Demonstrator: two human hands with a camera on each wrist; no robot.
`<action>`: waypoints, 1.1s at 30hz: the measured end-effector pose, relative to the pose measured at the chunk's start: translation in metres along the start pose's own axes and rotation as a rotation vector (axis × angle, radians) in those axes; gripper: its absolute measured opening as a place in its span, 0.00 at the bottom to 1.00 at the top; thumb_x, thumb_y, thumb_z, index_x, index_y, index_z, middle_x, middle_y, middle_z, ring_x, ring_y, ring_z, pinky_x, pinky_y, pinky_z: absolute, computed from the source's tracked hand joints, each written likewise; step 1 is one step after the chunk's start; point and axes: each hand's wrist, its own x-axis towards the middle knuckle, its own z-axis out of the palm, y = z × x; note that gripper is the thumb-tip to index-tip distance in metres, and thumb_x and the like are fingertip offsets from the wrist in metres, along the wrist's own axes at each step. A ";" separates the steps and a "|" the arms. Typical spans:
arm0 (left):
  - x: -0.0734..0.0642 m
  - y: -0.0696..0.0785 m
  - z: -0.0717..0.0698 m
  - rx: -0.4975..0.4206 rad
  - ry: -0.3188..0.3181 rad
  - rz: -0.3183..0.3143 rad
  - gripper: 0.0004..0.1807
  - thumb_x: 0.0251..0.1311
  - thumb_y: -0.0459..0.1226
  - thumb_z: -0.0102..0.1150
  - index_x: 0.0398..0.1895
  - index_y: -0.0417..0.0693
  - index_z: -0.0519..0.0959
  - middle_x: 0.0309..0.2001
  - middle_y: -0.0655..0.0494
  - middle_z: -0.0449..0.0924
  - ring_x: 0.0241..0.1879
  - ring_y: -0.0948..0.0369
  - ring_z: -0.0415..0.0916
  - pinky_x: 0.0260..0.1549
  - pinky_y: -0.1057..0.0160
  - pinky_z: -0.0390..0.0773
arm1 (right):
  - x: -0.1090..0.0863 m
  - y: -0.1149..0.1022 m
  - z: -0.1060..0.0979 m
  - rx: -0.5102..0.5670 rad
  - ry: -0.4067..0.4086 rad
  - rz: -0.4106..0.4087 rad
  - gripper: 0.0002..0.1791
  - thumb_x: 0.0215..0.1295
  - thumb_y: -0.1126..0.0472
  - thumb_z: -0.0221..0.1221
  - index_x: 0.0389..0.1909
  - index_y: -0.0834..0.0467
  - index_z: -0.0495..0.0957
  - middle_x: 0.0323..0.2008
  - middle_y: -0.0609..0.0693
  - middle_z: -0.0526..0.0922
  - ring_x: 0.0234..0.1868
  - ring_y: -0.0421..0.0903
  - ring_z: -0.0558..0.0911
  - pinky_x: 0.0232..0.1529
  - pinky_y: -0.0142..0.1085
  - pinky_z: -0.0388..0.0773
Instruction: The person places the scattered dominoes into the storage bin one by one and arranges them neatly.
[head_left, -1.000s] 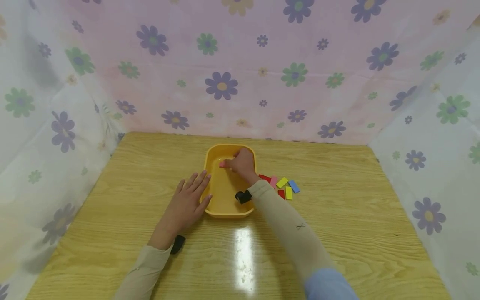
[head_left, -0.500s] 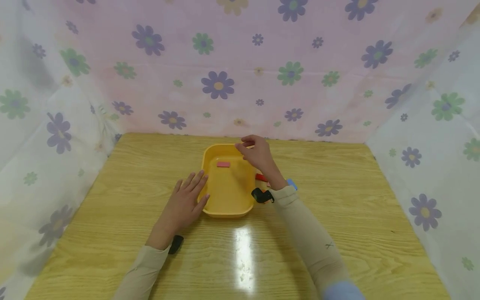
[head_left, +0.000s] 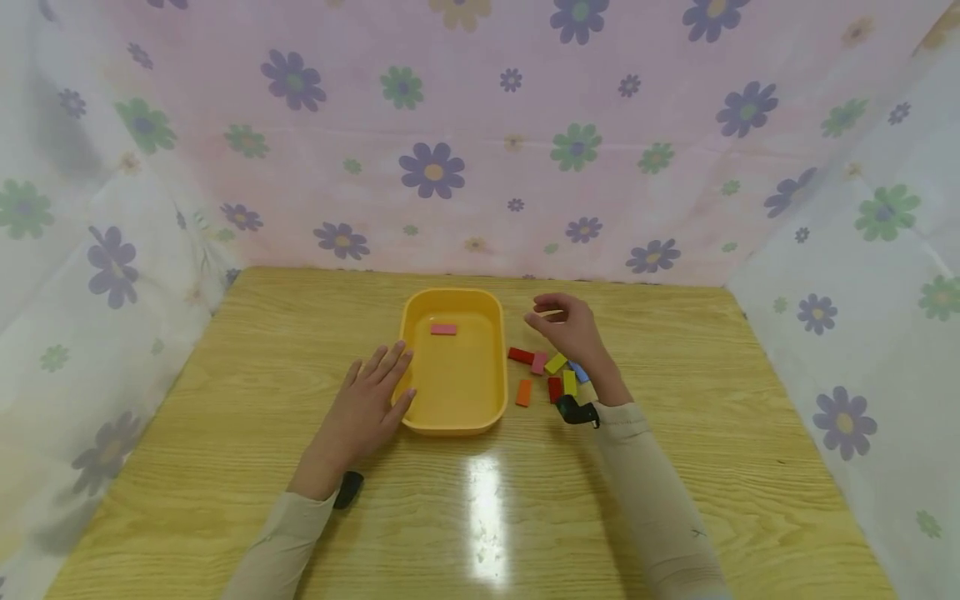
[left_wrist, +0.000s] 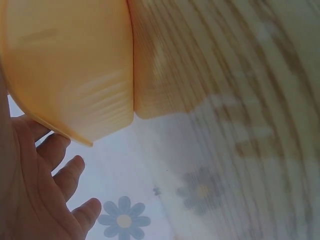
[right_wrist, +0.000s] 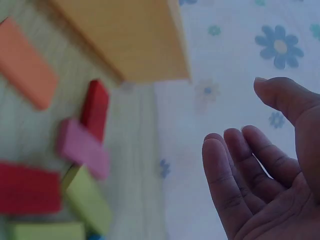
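Observation:
A yellow plastic tray (head_left: 453,432) stands on the table, with one pink block (head_left: 443,330) lying flat inside near its far end. My left hand (head_left: 362,414) rests with spread, straight fingers on the tray's left rim; in the left wrist view its fingertips (left_wrist: 60,145) touch the rim. My right hand (head_left: 573,332) hovers right of the tray with bent, relaxed fingers and thumb apart, nothing between them. Below and beside it lie loose blocks: an orange block (head_left: 523,392), a red block (head_left: 521,356), a second pink block (right_wrist: 82,148), a yellow block (head_left: 556,363) and a blue block (head_left: 580,372).
Another red block (head_left: 554,390) and another yellow block (head_left: 570,383) lie at the near side of the group. The wooden table (head_left: 315,325) ends at a flowered cloth backdrop (head_left: 480,217) at the back, with cloth at both sides too.
My right hand has let go of the pink block in the tray, lifted out and moved right to above the loose blocks. My left hand stays on the rim.

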 end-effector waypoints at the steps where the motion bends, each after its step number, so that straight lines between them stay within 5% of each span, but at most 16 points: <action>1: 0.000 0.000 0.000 0.000 0.000 0.002 0.33 0.77 0.48 0.48 0.79 0.42 0.60 0.80 0.47 0.53 0.79 0.44 0.51 0.73 0.33 0.51 | -0.003 0.006 -0.002 -0.005 0.004 0.003 0.22 0.70 0.57 0.64 0.61 0.62 0.78 0.54 0.62 0.82 0.52 0.60 0.83 0.51 0.51 0.84; 17: 0.000 -0.002 0.001 -0.045 -0.027 -0.015 0.34 0.79 0.49 0.45 0.80 0.43 0.57 0.81 0.48 0.49 0.80 0.43 0.47 0.73 0.32 0.48 | -0.050 0.060 -0.024 -0.015 0.049 0.131 0.23 0.67 0.64 0.66 0.59 0.68 0.78 0.56 0.66 0.81 0.52 0.62 0.83 0.42 0.30 0.82; 26: 0.001 -0.002 0.001 -0.057 -0.030 -0.014 0.34 0.79 0.49 0.45 0.80 0.44 0.56 0.82 0.48 0.49 0.80 0.44 0.46 0.73 0.32 0.47 | -0.068 0.071 -0.034 -0.093 0.053 0.150 0.26 0.62 0.70 0.67 0.61 0.70 0.76 0.57 0.68 0.80 0.54 0.63 0.81 0.56 0.52 0.80; 33: 0.000 0.000 0.000 -0.058 -0.009 -0.008 0.33 0.78 0.48 0.46 0.80 0.43 0.57 0.81 0.47 0.50 0.80 0.43 0.48 0.73 0.32 0.48 | -0.069 0.074 -0.035 -0.161 0.037 0.181 0.27 0.61 0.69 0.69 0.61 0.70 0.76 0.55 0.68 0.81 0.54 0.63 0.81 0.57 0.54 0.79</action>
